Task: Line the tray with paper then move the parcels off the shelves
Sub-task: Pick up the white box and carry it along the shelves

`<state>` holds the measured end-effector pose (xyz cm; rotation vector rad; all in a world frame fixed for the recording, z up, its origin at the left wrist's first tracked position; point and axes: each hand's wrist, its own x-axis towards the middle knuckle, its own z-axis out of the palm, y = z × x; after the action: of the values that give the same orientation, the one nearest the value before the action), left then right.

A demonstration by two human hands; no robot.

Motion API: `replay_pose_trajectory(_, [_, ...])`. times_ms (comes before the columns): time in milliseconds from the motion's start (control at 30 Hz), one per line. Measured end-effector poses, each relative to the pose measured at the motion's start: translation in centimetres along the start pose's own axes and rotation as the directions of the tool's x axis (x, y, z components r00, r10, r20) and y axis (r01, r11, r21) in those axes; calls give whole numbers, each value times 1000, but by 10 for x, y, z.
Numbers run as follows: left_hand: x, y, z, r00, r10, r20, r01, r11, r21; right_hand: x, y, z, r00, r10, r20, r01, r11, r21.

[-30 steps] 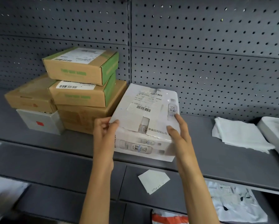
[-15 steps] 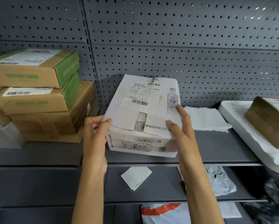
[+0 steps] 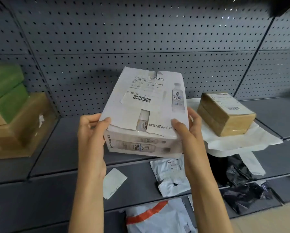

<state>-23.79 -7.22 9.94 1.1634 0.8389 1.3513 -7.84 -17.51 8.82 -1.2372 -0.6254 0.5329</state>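
Observation:
I hold a white parcel box [image 3: 146, 113] with barcode labels and bottle pictures, lifted off the grey shelf [image 3: 65, 145] and tilted toward me. My left hand [image 3: 90, 137] grips its left near corner, and my right hand [image 3: 189, 132] grips its right near corner. To the right stands the white tray [image 3: 252, 163], lined with white paper [image 3: 238, 142]. A brown taped parcel [image 3: 225, 113] sits on that paper. At the far left, a stack of brown and green cardboard parcels [image 3: 11, 115] stays on the shelf.
A pegboard wall [image 3: 141, 39] backs the shelf. On the lower shelves lie a white paper slip [image 3: 113, 182], a grey mailer bag [image 3: 171, 175], black plastic bags [image 3: 241, 185] and a white bag with an orange stripe [image 3: 157, 217].
Both hands have carried the white box to the right, away from the cardboard stack and toward the lined tray. The tray with the brown parcel has come fully into view.

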Motion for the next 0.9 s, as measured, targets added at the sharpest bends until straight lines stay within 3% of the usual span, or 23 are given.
replay_pose_trajectory(433, [-104, 19, 125, 979, 136, 149, -121, 988, -101, -24, -71, -152, 984, -158, -82, 157, 987, -22])
replay_pose_trajectory(700, [-164, 4, 210, 948, 135, 288, -105, 988, -116, -41, -95, -253, 956, -179, -234, 167, 983, -71])
replay_pose_trajectory(900, [-200, -4, 275, 883, 124, 452, -65, 987, -145, -61, -114, -324, 897, -223, -382, 193, 974, -115])
